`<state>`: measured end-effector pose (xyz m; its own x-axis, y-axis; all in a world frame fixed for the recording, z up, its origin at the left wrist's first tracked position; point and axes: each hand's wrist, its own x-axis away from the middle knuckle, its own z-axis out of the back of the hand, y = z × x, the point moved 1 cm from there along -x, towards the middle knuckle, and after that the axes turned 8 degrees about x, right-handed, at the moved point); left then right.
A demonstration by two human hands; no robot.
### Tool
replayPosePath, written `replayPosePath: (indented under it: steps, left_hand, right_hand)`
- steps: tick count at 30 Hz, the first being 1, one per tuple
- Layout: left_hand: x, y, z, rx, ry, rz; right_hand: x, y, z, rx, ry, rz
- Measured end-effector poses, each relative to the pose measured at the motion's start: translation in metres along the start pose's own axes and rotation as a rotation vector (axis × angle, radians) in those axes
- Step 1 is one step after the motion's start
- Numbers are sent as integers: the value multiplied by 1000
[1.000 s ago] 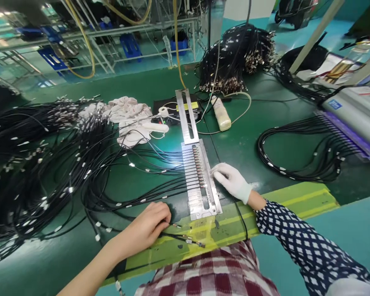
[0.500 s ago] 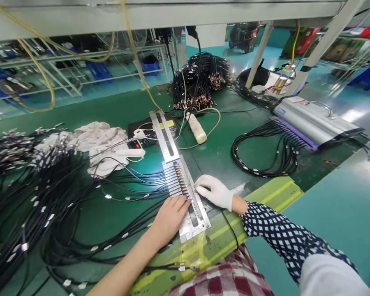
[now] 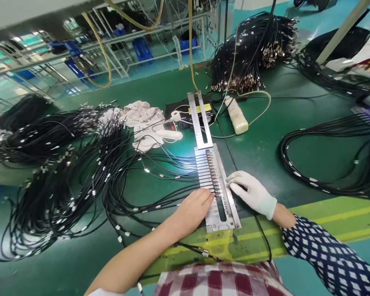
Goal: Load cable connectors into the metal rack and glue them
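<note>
A long slotted metal fixture (image 3: 220, 164) lies on the bench before me, with a row of copper-tipped connectors (image 3: 212, 168) set along its middle. Black cables (image 3: 172, 201) run into it from the left. My bare left hand (image 3: 195, 207) rests over the fixture's left side, its fingers close together on a cable end at the lower end of the row; the fingertips partly hide that connector. Against the right rail, my white-gloved right hand (image 3: 253, 192) has thumb and fingers bent in, their tips touching the rail's edge. Anything small between them is hidden.
Cable bundles (image 3: 64, 197) spread over the left of the bench. A white cloth (image 3: 144, 119), a black control box (image 3: 185, 109) and a taped cream-coloured block (image 3: 237, 117) lie beyond the fixture. A big cable heap (image 3: 249, 45) sits behind, a cable loop (image 3: 291, 160) at right. A yellow hose (image 3: 191, 49) hangs down.
My view has turned left and down, so the bench things appear shifted to the right. Both hands keep about the same places on the fixture.
</note>
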<state>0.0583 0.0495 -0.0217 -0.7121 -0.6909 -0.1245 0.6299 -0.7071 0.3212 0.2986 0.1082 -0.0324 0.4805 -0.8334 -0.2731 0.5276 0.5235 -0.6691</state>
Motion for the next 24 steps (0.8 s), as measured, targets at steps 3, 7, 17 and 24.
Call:
replayPosePath:
  steps: [3, 7, 17, 24]
  left_hand:
    - [6, 12, 2, -31, -98, 70]
    - [7, 19, 2, -26, -183, 139]
    - [2, 10, -5, 44, -82, 108]
    - [-5, 21, -12, -131, -90, 111]
  right_hand:
    - [-1, -3, 1, 2, 17, 0]
    - [-3, -6, 3, -25, 15, -15]
    - [-7, -8, 4, -64, 0, -45]
    - [-6, -5, 2, -66, 1, -26]
